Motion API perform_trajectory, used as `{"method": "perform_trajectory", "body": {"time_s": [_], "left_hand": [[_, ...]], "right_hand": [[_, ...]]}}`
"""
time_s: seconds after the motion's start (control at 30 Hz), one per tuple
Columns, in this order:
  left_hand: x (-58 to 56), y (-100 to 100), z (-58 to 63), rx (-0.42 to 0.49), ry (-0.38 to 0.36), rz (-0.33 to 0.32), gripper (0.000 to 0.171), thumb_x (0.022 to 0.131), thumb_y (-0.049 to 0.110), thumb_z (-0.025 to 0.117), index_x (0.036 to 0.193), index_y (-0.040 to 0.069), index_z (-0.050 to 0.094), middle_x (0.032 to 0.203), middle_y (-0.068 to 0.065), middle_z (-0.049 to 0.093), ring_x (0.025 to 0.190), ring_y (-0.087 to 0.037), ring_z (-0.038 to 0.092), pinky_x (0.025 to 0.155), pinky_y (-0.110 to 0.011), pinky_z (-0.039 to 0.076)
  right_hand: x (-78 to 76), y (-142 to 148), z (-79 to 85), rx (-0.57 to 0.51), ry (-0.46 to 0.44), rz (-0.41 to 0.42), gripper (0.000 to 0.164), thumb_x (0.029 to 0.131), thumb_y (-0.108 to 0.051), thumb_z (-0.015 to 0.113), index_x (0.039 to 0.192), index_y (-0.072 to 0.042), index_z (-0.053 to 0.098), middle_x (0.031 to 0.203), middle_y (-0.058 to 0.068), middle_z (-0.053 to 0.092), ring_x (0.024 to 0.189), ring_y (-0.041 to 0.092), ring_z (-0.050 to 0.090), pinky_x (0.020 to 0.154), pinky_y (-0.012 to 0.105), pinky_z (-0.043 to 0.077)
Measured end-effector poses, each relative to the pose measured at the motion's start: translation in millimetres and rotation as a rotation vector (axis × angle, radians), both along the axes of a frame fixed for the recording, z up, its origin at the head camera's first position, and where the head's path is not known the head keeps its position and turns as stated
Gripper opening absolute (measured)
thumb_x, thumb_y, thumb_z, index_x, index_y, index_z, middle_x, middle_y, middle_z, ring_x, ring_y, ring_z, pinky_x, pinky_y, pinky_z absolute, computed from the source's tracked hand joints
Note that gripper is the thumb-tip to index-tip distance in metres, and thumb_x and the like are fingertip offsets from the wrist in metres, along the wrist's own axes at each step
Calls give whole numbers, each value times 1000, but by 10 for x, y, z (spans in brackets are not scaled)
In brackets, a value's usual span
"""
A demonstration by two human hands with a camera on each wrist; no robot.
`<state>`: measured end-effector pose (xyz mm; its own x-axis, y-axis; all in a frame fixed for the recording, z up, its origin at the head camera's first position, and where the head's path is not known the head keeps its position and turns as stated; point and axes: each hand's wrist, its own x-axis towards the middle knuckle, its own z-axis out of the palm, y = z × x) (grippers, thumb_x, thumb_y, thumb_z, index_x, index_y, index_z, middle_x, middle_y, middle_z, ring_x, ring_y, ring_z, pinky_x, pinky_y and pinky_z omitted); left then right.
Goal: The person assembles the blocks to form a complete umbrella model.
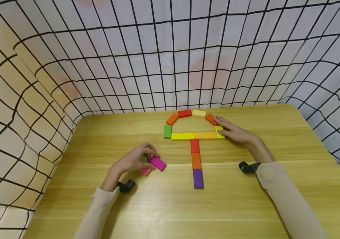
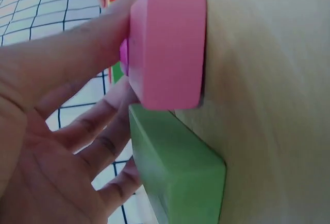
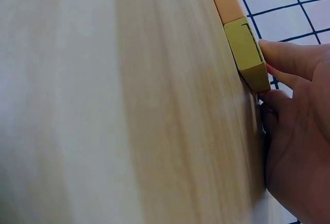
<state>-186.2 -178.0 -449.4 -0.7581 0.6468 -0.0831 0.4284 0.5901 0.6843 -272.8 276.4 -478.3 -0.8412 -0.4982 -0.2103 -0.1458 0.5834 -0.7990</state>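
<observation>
My left hand (image 1: pixel 135 158) pinches a magenta block (image 1: pixel 158 163) between thumb and fingers, just above or on the table. Under and beside that hand lie a pink block (image 2: pixel 172 49) and a green block (image 2: pixel 180 167), both partly covered in the head view. At the umbrella-like outline's right end, my right hand (image 1: pixel 238 133) touches a yellow block (image 1: pixel 219 128). Its thumb lies on this block, while the extended fingers reach the orange block (image 1: pixel 211 119) above.
An arc of blocks, including a red block (image 1: pixel 185 114) and a green block (image 1: pixel 167 131), stands over a yellow bar (image 1: pixel 182 136) and a light-orange bar (image 1: pixel 205 135). Below runs a column ending in a purple block (image 1: pixel 198 179). Black-gridded cloth (image 1: pixel 158 66) bounds the wooden table (image 1: pixel 232 205).
</observation>
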Motion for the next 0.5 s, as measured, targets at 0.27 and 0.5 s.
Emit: {"method": "perform_trajectory", "body": {"time_s": [0.27,0.5], "left_hand": [[12,41,-24,23,8,15,23,88,12,83,110,9,76,110,-5,69,96,-15,60,85,-28,57],[106,189,-30,148,86,-32,23,84,13,87,104,11,77,103,1,71,94,-13,63,89,-36,58]], "right_hand": [[-5,-2,1,0,1,2,67,112,-31,45,168,-22,10,175,14,-11,158,46,-19,121,74,-11],[-1,-5,4,10,4,-7,66,112,-31,45,168,-22,10,175,15,-10,158,47,-18,121,74,-10]]}}
